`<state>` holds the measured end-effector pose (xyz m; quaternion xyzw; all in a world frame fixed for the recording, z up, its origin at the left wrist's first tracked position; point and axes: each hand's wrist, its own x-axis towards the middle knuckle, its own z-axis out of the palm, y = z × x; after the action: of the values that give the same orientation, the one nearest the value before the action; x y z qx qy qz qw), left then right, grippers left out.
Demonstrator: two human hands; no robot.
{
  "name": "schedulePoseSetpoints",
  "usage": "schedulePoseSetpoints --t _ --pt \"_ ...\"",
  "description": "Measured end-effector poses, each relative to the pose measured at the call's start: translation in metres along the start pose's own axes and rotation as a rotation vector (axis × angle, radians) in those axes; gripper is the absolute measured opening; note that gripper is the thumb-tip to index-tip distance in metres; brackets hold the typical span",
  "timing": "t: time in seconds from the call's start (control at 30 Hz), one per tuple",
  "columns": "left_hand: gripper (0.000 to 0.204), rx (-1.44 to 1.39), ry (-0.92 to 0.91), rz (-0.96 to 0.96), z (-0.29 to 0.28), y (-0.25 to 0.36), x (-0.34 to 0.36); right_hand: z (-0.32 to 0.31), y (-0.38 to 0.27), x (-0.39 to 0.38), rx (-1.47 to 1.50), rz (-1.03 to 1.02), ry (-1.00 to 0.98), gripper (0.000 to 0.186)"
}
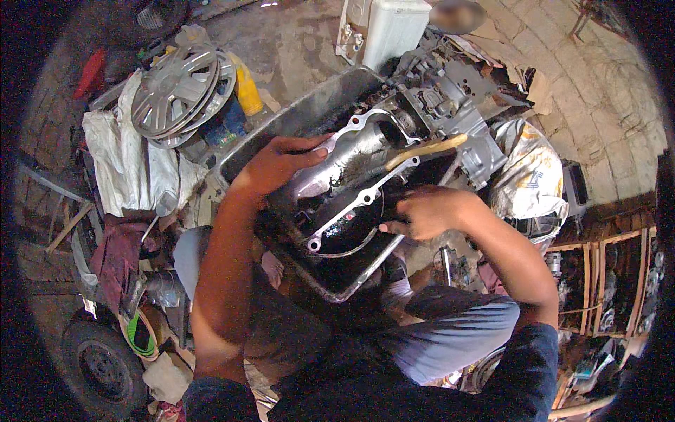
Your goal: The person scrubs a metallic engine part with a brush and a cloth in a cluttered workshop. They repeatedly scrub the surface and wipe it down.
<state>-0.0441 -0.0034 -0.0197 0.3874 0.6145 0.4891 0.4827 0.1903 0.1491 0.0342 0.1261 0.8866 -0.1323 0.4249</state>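
Observation:
A metal engine or gearbox casing (334, 172), wet and smeared with dark oil, lies tilted in a large rectangular tub (288, 112). Its pale flange has bolt holes along the edges. My left hand (281, 163) is closed on the casing's left edge. On the other side, my right hand (429, 213) is beside the casing's near right rim. Its fingers are curled and the thumb points left; what they hold, if anything, is hidden. A light wooden stick or handle (429, 149) lies across the casing's right end; its far end is hard to make out.
Behind the tub's right corner sit grey metal engine parts (446, 98) and a white container (397, 32). Wheel covers (176, 91) and a white sack (116, 151) are at left. Another sack (527, 172) stands at right. A tyre (102, 366) lies lower left; shelves (605, 281) hold parts.

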Motion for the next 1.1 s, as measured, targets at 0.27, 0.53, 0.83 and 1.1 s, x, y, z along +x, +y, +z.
schedulePoseSetpoints --t 0.27,0.53,0.83,1.1 --pt "0.046 0.024 0.009 0.034 0.000 -0.007 0.005 0.029 0.049 -0.020 0.045 -0.447 0.528 0.029" --pt "0.047 0.080 -0.028 0.082 0.006 0.003 -0.003 0.055 0.061 -0.038 0.405 -0.308 1.160 0.019" --pt "0.045 0.387 0.106 0.130 0.016 0.014 -0.021 0.054 0.047 -0.022 0.876 -0.309 1.419 0.022" --pt "0.082 0.046 0.151 0.075 0.023 0.001 -0.011 0.027 -0.012 -0.014 0.607 -0.631 1.516 0.016"
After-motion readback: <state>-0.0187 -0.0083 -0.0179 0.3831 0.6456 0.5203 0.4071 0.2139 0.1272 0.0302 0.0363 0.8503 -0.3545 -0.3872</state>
